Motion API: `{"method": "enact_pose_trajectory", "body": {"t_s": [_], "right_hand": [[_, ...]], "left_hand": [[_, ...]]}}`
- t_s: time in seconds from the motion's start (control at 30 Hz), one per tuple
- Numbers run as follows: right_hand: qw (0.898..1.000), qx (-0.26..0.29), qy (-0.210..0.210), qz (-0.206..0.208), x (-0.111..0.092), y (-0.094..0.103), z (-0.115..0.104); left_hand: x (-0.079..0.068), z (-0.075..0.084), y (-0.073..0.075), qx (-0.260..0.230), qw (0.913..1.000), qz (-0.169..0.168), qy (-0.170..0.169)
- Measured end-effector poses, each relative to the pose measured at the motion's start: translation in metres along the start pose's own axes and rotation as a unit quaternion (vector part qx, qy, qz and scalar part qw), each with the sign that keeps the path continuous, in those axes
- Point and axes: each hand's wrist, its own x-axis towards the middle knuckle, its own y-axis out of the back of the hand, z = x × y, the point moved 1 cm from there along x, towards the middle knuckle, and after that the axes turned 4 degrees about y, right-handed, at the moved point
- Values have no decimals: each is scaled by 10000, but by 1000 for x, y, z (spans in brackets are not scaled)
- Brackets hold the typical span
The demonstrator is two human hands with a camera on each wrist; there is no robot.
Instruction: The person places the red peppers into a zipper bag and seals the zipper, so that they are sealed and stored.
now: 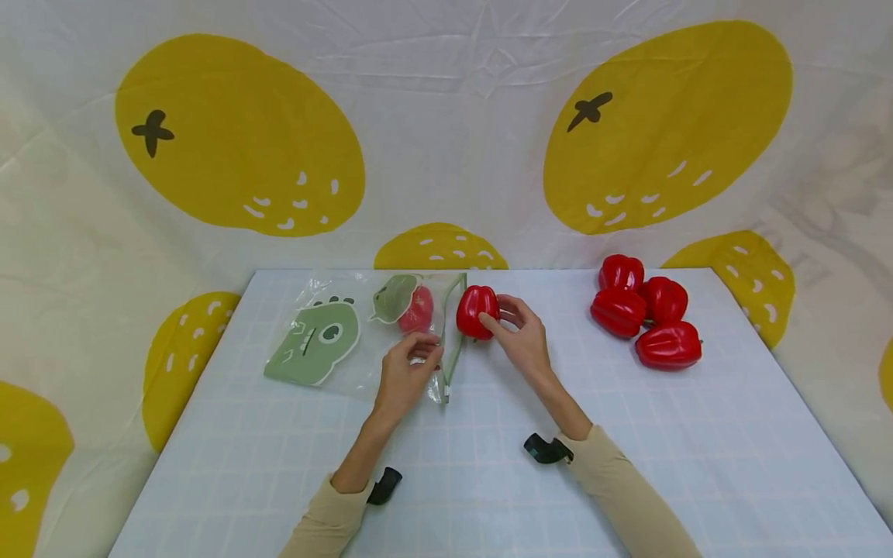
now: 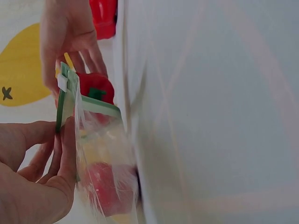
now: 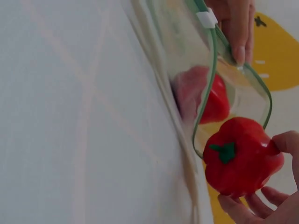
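A clear zip bag [image 1: 370,364] with a green dinosaur print lies at the left, its green-edged mouth facing right. Inside it, near the mouth, is a red bell pepper [image 3: 219,100], partly behind the print in the head view. My left hand [image 1: 412,368] pinches the upper edge of the mouth, which stands parted in the right wrist view. At the mouth, my right hand [image 1: 522,333] holds another red bell pepper [image 3: 240,158] between thumb and fingers, its green stem [image 3: 225,152] showing. A white slider [image 3: 206,19] sits on the bag's edge.
Several red bell peppers [image 1: 617,312] lie grouped at the back right of the pale checked table [image 1: 488,488]. Behind the table hangs a white cloth [image 1: 453,155] printed with yellow fruit. A black wrist camera [image 1: 547,449] sticks out from the right sleeve.
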Motion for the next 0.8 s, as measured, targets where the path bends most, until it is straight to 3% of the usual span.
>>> {"method": "enact_pose_trajectory", "body": {"t_s": [0.53,0.8], "right_hand": [[9993,-49,96,-364,5,-23,3],[9983,-143,-20,-558,7,-30,3]], "left_hand": [[-1,-1,3,9,9997,-75,-219],[-2,1,4,205,9996,-116,-127]]}}
